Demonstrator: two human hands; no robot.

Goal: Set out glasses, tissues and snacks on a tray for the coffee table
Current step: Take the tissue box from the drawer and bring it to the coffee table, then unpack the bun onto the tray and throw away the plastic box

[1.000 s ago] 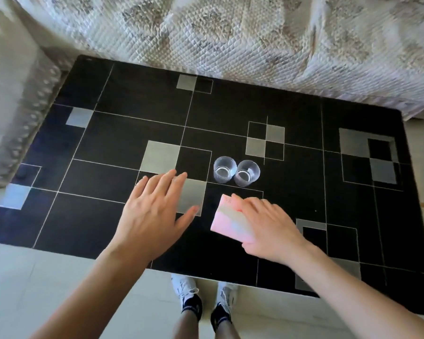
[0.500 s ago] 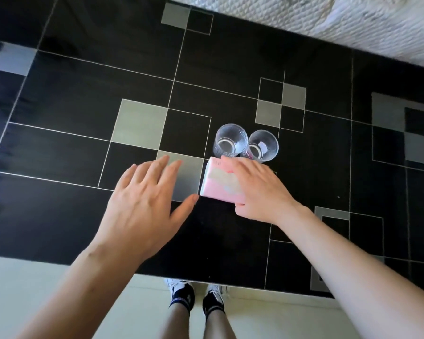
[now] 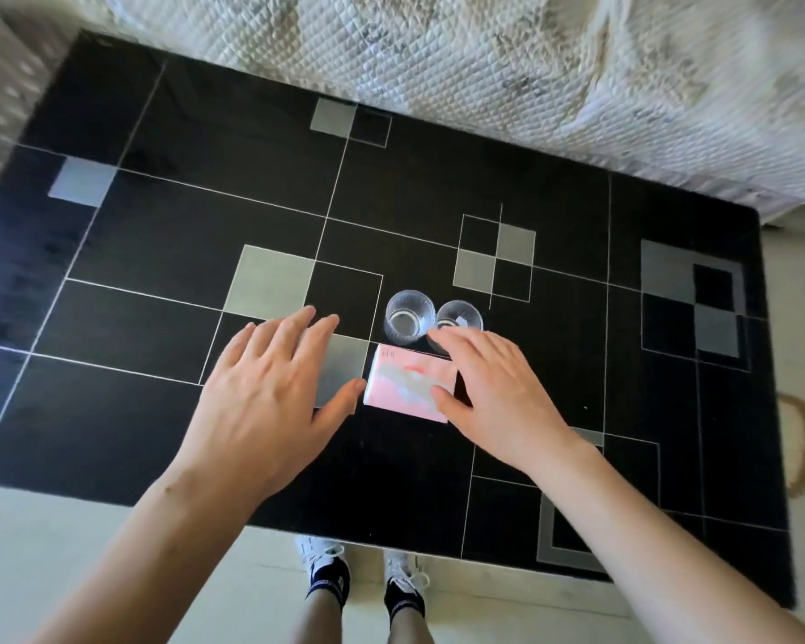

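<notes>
A pink tissue pack (image 3: 405,378) lies flat on the black coffee table (image 3: 196,216), just in front of two clear empty glasses (image 3: 407,316) (image 3: 460,314) that stand side by side. My right hand (image 3: 498,392) hovers over the pack's right end with fingers spread. Its thumb rests on the pack and its fingertips reach the right glass. My left hand (image 3: 270,397) is open and flat just left of the pack, its thumb close to the pack's left edge. I see no tray and no snacks.
A quilted sofa cover (image 3: 484,62) runs along the table's far edge and left side. My feet in white shoes (image 3: 363,574) stand at the near edge on a pale floor. A brown ring-shaped handle (image 3: 802,446) shows beyond the table's right edge.
My right hand slid the tissue pack up against the glasses, then loosened so that its fingers now lie spread over the pack's right end. The left hand stayed open beside it.
</notes>
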